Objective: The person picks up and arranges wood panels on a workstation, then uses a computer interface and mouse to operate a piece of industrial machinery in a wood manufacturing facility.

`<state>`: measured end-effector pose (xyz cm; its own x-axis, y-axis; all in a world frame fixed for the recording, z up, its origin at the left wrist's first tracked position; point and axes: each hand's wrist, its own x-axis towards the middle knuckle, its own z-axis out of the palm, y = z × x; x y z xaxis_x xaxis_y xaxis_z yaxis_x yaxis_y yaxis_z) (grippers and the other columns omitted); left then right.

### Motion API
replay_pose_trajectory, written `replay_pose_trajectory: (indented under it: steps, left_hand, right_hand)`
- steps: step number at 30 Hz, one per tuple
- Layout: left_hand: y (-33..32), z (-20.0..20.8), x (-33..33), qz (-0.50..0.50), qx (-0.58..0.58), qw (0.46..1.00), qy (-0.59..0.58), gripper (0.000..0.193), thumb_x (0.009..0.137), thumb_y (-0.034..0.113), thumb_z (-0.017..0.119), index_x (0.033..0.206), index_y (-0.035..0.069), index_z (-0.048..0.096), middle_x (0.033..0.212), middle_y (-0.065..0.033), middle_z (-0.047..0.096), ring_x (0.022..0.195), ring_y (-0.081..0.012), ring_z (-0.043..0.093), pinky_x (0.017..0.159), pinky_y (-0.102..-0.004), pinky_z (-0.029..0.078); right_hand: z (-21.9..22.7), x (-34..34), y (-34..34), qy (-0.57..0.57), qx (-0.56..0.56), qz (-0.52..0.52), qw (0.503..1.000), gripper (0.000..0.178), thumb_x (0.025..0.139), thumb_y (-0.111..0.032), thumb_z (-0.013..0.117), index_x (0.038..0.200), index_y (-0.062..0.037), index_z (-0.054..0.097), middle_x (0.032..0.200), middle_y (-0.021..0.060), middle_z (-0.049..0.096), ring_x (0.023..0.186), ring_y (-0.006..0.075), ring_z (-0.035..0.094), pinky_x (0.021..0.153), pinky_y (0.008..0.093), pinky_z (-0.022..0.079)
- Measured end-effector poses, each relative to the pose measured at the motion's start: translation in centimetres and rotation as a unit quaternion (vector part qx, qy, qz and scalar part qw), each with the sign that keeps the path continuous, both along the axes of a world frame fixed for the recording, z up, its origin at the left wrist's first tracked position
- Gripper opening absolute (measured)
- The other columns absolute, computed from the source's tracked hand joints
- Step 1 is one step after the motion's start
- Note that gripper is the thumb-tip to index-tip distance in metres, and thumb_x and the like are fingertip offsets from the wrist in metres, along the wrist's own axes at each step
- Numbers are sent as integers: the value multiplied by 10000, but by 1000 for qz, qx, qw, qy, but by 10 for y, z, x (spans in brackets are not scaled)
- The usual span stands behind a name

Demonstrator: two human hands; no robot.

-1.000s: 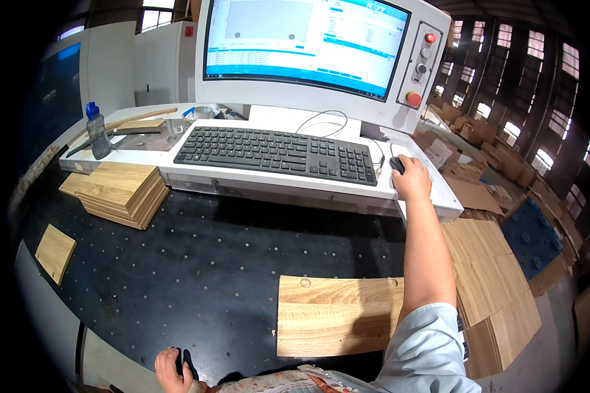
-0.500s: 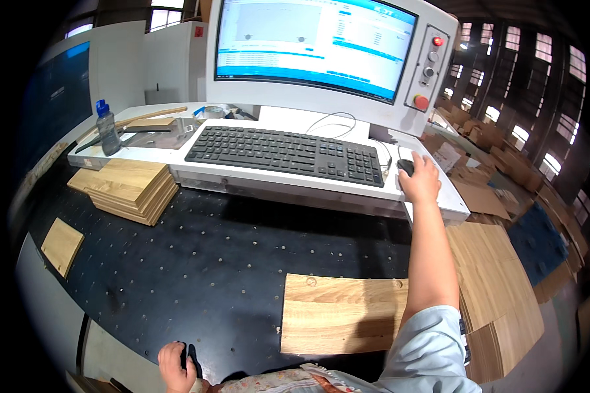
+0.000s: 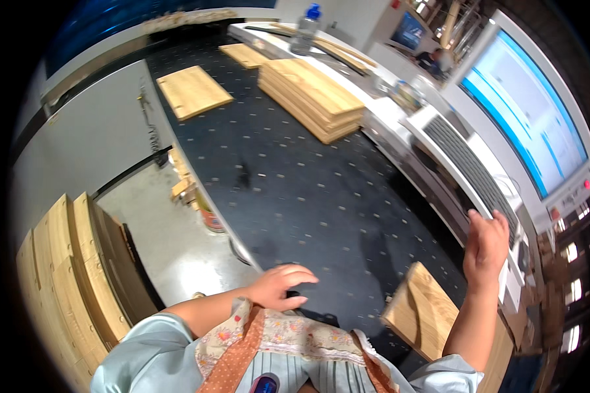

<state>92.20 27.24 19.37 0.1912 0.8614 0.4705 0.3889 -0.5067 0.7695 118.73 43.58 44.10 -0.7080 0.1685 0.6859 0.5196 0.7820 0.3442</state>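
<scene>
Over the near edge of the black table [image 3: 295,223], my left hand [image 3: 283,287] has its fingers apart and holds nothing. My right hand [image 3: 486,245] is raised beside the near end of the black keyboard [image 3: 472,164], fingers spread and nothing seen in them. The mouse cannot be made out. Left of my right forearm lies a wood-grain board [image 3: 423,308], slightly blurred and partly covered by that arm. Farther off, a stack of similar boards [image 3: 314,95] stands against the white console ledge.
Two single boards, a nearer one [image 3: 193,92] and a farther one [image 3: 244,56], lie at the far left. A blue-capped bottle [image 3: 305,29] stands on the ledge. The lit monitor [image 3: 528,111] is at right. Upright boards [image 3: 65,281] lean at lower left beyond the floor gap.
The view has swung left and down. My right hand has come off the mouse and lifted. My left hand, curled by a small black thing before, is now stretched over the table edge.
</scene>
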Motion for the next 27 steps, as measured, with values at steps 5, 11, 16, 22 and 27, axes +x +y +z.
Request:
replay_pose_trajectory:
  steps: [5, 11, 16, 22, 27]
  left_hand:
    - [-61, -10, -127, 17, 13, 999, -29, 140, 804, 45, 601, 943, 41, 616, 965, -104, 615, 891, -257, 603, 773, -339, 487]
    - [-182, -20, -310, 348, -138, 922, -99, 107, 765, -19, 571, 859, 12, 614, 860, -113, 621, 819, -260, 600, 730, -326, 471]
    - [-208, -57, -359, 443, -147, 860, -207, 197, 774, -80, 439, 827, 13, 604, 847, -84, 627, 821, -197, 596, 762, -295, 461]
    - [-205, -95, -440, 351, -195, 890, -216, 133, 840, -32, 526, 936, -5, 614, 858, -66, 596, 778, -137, 572, 724, -255, 459]
    - [-191, -123, -562, 439, -206, 803, -346, 95, 880, -19, 512, 936, -16, 589, 867, -76, 612, 788, -133, 576, 730, -254, 468]
  right_hand:
    - [-24, -155, -50, -65, -58, 117, 989, 353, 644, 35, 572, 984, -52, 610, 811, 85, 598, 866, 286, 577, 872, 450, 423]
    - [-67, -332, -40, -279, -267, 94, 917, 420, 685, -76, 658, 1097, -90, 576, 1036, 102, 592, 1018, 299, 541, 872, 411, 420]
    - [-100, -468, -15, -347, -364, 191, 843, 374, 750, -163, 654, 1106, -71, 582, 994, 134, 615, 960, 326, 563, 835, 403, 454]
    - [-140, -617, 100, -112, -325, 154, 927, 137, 760, -165, 617, 732, -31, 618, 809, 130, 600, 824, 319, 560, 722, 415, 463]
    - [-186, -735, 213, -4, -285, -13, 959, 223, 804, -257, 621, 755, -41, 643, 890, 117, 582, 898, 307, 542, 784, 412, 463]
